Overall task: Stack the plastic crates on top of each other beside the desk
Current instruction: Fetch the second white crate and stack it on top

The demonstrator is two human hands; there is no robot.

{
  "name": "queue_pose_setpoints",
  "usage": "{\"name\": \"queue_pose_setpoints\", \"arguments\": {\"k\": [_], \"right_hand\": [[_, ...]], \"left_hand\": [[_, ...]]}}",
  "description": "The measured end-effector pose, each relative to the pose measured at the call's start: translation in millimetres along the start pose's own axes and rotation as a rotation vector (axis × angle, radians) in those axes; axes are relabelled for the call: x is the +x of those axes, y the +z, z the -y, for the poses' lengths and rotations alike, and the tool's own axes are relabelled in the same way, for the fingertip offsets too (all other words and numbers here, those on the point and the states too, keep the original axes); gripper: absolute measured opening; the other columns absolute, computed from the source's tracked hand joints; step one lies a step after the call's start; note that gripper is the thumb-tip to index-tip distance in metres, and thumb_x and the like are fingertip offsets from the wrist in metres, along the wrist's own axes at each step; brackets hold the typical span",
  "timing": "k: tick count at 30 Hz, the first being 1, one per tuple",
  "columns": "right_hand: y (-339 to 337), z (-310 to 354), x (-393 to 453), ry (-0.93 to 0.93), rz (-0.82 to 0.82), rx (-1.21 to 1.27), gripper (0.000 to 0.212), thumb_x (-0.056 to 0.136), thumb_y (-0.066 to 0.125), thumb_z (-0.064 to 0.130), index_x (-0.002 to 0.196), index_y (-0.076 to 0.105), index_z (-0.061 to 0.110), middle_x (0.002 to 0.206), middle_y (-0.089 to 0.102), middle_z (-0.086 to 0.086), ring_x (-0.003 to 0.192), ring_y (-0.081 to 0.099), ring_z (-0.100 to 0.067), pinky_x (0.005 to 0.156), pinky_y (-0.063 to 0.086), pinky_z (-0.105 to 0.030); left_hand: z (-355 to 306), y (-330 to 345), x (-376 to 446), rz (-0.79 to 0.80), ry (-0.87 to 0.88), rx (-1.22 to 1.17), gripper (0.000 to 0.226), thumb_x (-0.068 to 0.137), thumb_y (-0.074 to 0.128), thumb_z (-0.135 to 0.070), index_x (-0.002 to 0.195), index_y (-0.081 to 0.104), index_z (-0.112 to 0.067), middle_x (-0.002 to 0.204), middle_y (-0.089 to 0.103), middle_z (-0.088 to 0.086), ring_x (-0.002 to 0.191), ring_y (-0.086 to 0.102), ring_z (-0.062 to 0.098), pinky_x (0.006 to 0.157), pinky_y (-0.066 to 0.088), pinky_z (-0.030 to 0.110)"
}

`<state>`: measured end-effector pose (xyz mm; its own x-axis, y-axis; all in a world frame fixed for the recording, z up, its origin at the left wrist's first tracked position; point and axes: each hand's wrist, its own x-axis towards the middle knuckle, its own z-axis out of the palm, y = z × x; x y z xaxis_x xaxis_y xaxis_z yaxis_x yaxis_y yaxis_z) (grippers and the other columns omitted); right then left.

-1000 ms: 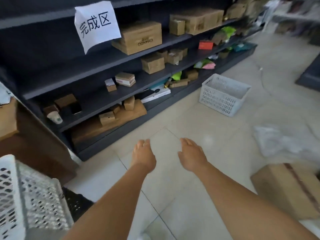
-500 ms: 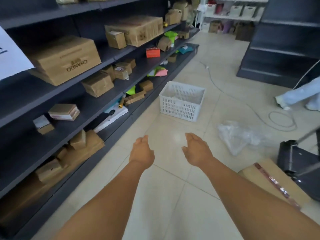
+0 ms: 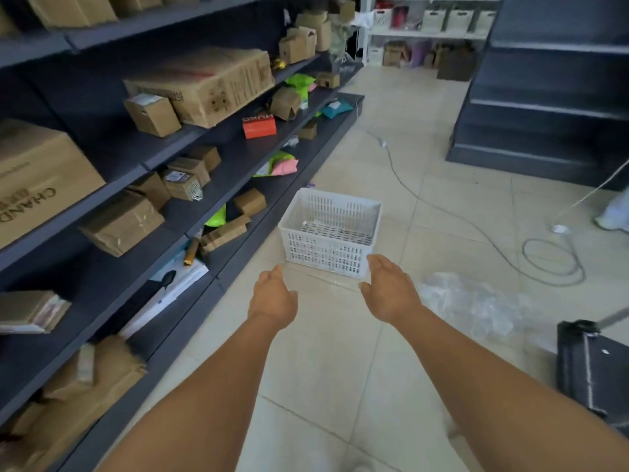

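Note:
A white slotted plastic crate (image 3: 326, 254) stands upright on the tiled floor, close to the foot of the dark shelving. It looks empty. My left hand (image 3: 274, 299) reaches out in front of me, fingers relaxed, just short of the crate's near left corner. My right hand (image 3: 391, 291) is also stretched forward with loose fingers, near the crate's near right corner. Neither hand touches the crate or holds anything.
Dark shelving (image 3: 143, 158) loaded with cardboard boxes runs along the left. Crumpled clear plastic (image 3: 476, 304) lies on the floor to the right. A grey cable (image 3: 551, 264) loops across the tiles. A black object (image 3: 595, 373) sits at the right edge; another dark shelf unit (image 3: 551, 97) stands far right.
The view has swung right and advanced along the aisle. The crate is now much nearer, right in front of my outstretched hands. The crates at the lower left have left the view.

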<state>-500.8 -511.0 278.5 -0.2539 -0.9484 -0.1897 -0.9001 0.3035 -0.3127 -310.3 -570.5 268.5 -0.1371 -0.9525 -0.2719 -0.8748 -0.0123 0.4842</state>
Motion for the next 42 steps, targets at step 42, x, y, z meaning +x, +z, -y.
{"name": "queue_pose_setpoints", "arguments": {"k": [42], "right_hand": [[79, -193, 813, -0.348, 0.488, -0.308, 0.064, 0.097, 0.049, 0.024, 0.151, 0.016, 0.011, 0.153, 0.032, -0.007, 0.138, 0.036, -0.026, 0.113, 0.032, -0.037]], "left_hand": [[-160, 227, 629, 0.113, -0.839, -0.212, 0.069, 0.098, 0.045, -0.031, 0.153, 0.01, -0.009, 0.148, 0.039, 0.015, 0.133, 0.044, 0.031, 0.104, 0.04, 0.039]]}}
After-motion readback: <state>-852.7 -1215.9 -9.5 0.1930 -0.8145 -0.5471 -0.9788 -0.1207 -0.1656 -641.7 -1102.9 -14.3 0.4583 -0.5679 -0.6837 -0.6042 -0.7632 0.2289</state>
